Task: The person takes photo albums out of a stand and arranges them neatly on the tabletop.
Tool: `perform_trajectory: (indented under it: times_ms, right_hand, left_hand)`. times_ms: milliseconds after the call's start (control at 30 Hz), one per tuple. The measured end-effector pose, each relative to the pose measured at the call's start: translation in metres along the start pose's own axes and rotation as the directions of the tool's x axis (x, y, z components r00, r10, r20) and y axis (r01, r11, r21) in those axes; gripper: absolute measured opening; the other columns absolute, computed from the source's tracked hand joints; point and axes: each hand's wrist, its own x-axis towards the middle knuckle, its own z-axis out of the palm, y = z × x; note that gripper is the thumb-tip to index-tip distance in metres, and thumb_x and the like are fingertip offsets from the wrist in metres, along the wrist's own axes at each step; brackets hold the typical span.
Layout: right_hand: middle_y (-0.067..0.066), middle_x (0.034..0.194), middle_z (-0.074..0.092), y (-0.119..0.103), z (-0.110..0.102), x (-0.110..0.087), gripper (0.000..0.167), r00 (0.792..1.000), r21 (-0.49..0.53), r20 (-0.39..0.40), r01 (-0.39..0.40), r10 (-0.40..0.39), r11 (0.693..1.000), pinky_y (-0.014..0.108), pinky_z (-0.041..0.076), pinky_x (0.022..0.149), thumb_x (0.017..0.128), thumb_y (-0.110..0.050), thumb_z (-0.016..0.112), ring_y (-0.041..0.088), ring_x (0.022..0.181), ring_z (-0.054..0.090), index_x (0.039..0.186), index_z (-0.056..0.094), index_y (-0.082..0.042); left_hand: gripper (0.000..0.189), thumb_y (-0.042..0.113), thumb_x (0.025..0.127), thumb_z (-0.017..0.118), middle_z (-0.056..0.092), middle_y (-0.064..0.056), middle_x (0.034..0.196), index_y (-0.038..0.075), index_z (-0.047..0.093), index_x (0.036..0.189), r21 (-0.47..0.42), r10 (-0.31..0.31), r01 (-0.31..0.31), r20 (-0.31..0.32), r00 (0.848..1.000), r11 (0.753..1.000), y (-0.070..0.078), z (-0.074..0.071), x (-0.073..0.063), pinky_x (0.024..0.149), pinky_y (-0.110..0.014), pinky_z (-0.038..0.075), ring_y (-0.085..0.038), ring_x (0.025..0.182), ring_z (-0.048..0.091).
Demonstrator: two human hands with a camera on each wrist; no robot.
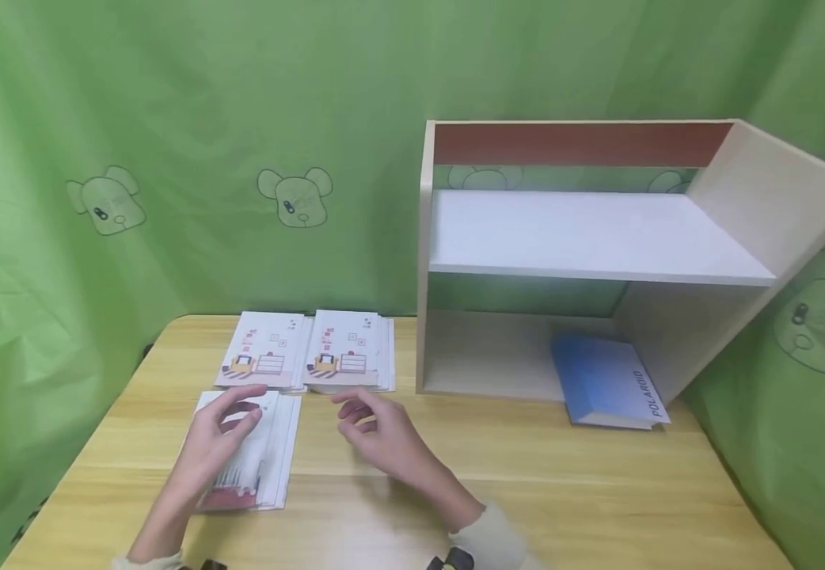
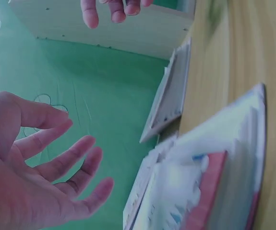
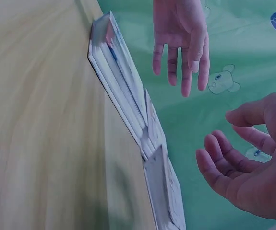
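My left hand point(image 1: 216, 439) hovers over a white stack of thin booklets point(image 1: 283, 455) at the near left of the table, its fingers loosely bent around nothing. Part of the top cover, with a red lower band, is hidden by that hand. My right hand point(image 1: 387, 443) hangs in the air to the right of this stack, relaxed and holding nothing. Behind lie two more stacks side by side, the left stack point(image 1: 264, 344) and the right stack point(image 1: 344, 344), both with room drawings on their covers. In the right wrist view, the fingers of the right hand point(image 3: 253, 167) curve loosely, apart from the stacks point(image 3: 123, 81).
A two-level wooden shelf point(image 1: 423, 261) stands at the back right. On its lower level lies a blue book point(image 1: 605, 380) marked POLAROID, sticking out past the front edge. A green curtain point(image 1: 191, 103) hangs behind the wooden table point(image 1: 526, 491).
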Motion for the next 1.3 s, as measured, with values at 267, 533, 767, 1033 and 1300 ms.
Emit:
perform_trajectory:
  times_ms: [267,533,767,1033,1300]
  right_hand:
    - [0.000,0.104,0.068,0.002,-0.019,-0.008,0.035,1.000,-0.052,-0.021,-0.004,0.003,0.999,0.029,0.061,0.085,0.093,0.001,0.068,0.018,0.096,0.067,0.124,0.067,-0.016]
    - [0.002,0.107,0.066,-0.001,-0.042,-0.014,0.035,0.999,-0.099,-0.041,-0.024,0.020,0.995,0.032,0.060,0.087,0.095,-0.003,0.068,0.019,0.101,0.066,0.127,0.065,-0.017]
    - [0.003,0.112,0.066,0.002,-0.064,-0.023,0.038,0.996,-0.098,-0.081,-0.035,0.027,0.995,0.033,0.060,0.090,0.095,-0.003,0.070,0.022,0.104,0.066,0.129,0.063,-0.019]
    - [0.004,0.113,0.066,0.000,-0.079,-0.029,0.040,0.992,-0.093,-0.115,-0.053,0.042,0.994,0.034,0.060,0.091,0.094,-0.003,0.071,0.023,0.106,0.066,0.130,0.064,-0.017]
    - [0.002,0.117,0.067,-0.002,-0.096,-0.037,0.042,0.990,-0.100,-0.141,-0.039,0.024,0.994,0.036,0.060,0.093,0.092,-0.001,0.073,0.024,0.109,0.065,0.131,0.064,-0.014]
  left_hand:
    - [0.036,0.001,0.100,0.062,0.064,-0.018,0.133,0.003,0.061,0.135,-0.033,0.107,-0.106,0.031,0.994,0.994,0.008,0.016,0.010,0.092,-0.023,0.056,-0.021,0.111,0.065]
    - [0.037,-0.002,0.098,0.063,0.063,-0.022,0.132,-0.003,0.058,0.135,-0.136,0.151,-0.136,0.105,0.983,0.981,0.021,0.033,0.024,0.097,-0.023,0.054,-0.043,0.118,0.061]
    - [0.037,-0.007,0.096,0.063,0.061,-0.026,0.133,-0.006,0.058,0.132,-0.200,0.197,-0.168,0.135,0.971,0.965,0.029,0.047,0.031,0.095,-0.024,0.056,-0.049,0.118,0.060]
    - [0.035,-0.004,0.097,0.064,0.062,-0.024,0.133,-0.005,0.059,0.132,-0.221,0.205,-0.172,0.136,0.969,0.960,0.037,0.056,0.034,0.096,-0.027,0.056,-0.041,0.118,0.062]
    - [0.035,-0.004,0.094,0.067,0.063,-0.020,0.132,-0.002,0.063,0.129,-0.222,0.201,-0.169,0.129,0.971,0.960,0.046,0.068,0.035,0.094,-0.030,0.058,-0.033,0.112,0.063]
